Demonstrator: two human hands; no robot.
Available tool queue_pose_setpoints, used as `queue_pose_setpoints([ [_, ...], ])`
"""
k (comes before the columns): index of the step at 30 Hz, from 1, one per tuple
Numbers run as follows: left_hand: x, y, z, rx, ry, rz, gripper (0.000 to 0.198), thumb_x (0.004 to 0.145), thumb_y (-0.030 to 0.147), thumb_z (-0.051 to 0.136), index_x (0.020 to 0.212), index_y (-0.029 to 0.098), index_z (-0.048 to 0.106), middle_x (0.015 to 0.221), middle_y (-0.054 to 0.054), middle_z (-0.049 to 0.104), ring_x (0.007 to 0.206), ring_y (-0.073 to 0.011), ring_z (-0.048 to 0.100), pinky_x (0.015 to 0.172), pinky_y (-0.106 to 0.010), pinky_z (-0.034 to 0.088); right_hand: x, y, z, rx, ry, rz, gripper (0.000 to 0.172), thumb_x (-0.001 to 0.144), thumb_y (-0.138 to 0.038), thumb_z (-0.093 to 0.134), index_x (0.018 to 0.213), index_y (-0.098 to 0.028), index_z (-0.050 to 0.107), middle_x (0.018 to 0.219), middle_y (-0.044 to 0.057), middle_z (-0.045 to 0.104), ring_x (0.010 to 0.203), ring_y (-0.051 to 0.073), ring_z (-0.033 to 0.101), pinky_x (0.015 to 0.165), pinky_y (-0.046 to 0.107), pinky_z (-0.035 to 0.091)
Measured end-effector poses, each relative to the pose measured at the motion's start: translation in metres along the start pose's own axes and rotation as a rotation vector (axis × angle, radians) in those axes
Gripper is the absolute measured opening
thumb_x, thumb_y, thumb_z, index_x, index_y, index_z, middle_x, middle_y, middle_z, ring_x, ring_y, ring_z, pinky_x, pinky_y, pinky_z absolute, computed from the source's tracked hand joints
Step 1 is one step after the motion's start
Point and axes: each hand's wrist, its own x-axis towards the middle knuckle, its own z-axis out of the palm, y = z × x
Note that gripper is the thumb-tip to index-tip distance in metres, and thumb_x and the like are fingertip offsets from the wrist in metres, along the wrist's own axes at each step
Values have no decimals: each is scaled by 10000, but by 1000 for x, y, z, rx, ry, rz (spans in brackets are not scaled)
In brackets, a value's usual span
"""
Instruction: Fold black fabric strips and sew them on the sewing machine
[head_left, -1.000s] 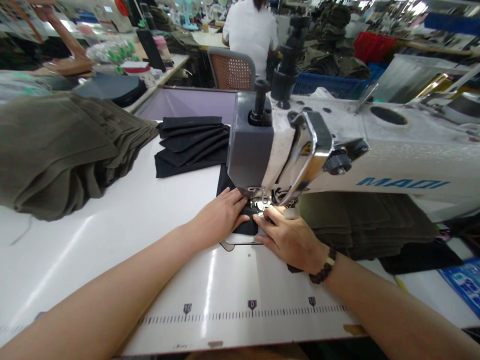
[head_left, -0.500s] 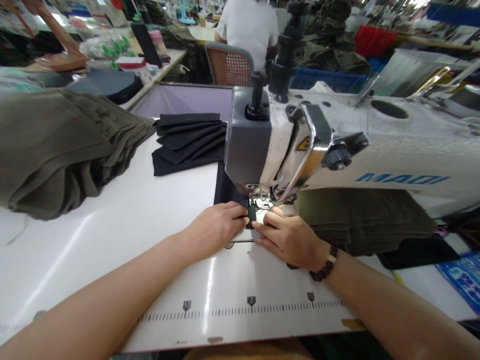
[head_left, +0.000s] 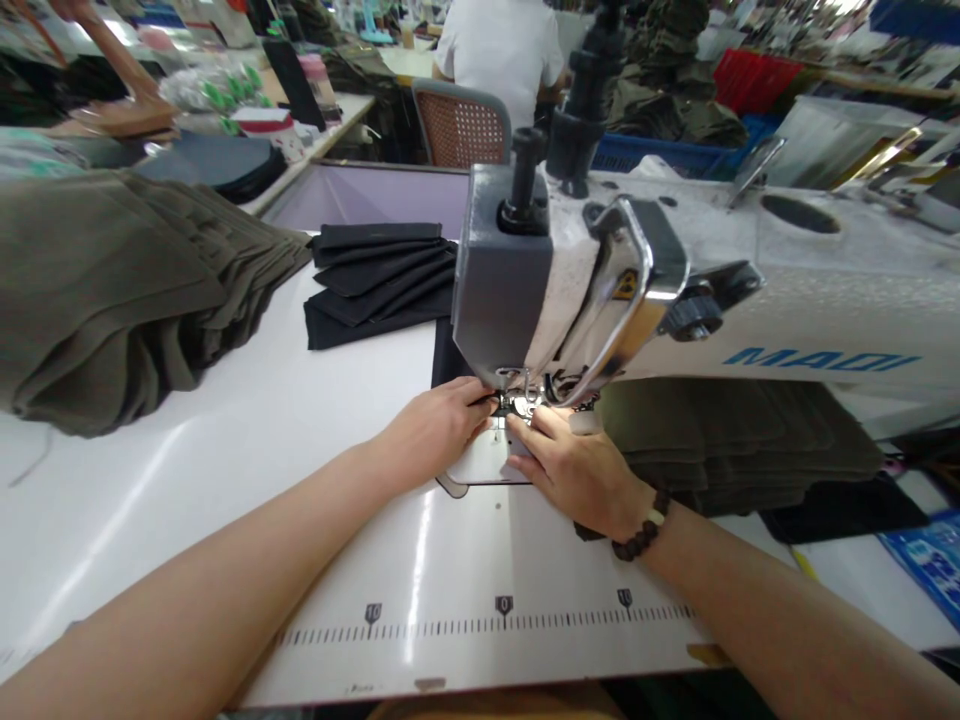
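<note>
My left hand (head_left: pixel 435 430) lies at the needle of the white sewing machine (head_left: pixel 787 290), fingers close together and pressing the last edge of a black fabric piece (head_left: pixel 444 362). That piece runs back behind the grey machine head (head_left: pixel 501 280). My right hand (head_left: pixel 577 465), with a bead bracelet on the wrist, sits just right of the presser foot, fingers curled down on the same edge. The metal needle plate (head_left: pixel 480 465) shows bare between my hands.
A stack of black fabric pieces (head_left: pixel 379 280) lies behind the needle area. A big pile of olive fabric (head_left: pixel 112 290) fills the left of the table; more olive pieces (head_left: pixel 735 440) lie under the machine arm. A person in white sits beyond on a chair (head_left: pixel 461 125).
The black piece has fed backward under the presser foot; the needle plate that it covered now shows bare. Both hands followed it toward the needle.
</note>
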Motion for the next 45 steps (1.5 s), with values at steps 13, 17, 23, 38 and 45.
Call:
queue_pose_setpoints([
  [13,1,0,1,35,15,-15,143,831,168,483,897,131,604,886,-75,569,932,-194,538,746,-264,472,0,0,-1,-7,-21,4,314,849,-363,497,1102,-178,518,921,74,580,797,194,490,602,280,288],
  [17,2,1,4,49,19,-41,124,820,156,497,886,133,600,906,-76,570,945,-194,535,763,-263,471,1,0,-1,7,-18,7,312,847,-359,503,1101,-177,517,911,76,577,812,194,491,611,278,297],
  [23,4,2,1,102,-2,-43,145,821,156,487,904,131,603,881,-83,566,914,-200,535,710,-262,479,1,-1,-2,2,-17,3,319,846,-354,507,1108,-173,521,896,86,587,817,206,506,638,297,317],
  [38,0,33,-18,79,-309,-95,296,868,309,421,852,83,611,854,-112,541,826,-228,512,693,-341,462,0,1,-1,46,-14,-1,316,851,-326,501,1146,-215,516,937,67,599,800,192,520,603,283,308],
  [45,0,31,-15,71,-275,-72,277,860,288,441,826,73,612,829,-112,551,852,-233,512,733,-349,460,1,2,0,90,4,-3,298,839,-288,521,1119,-185,524,963,80,585,844,195,512,671,284,337],
])
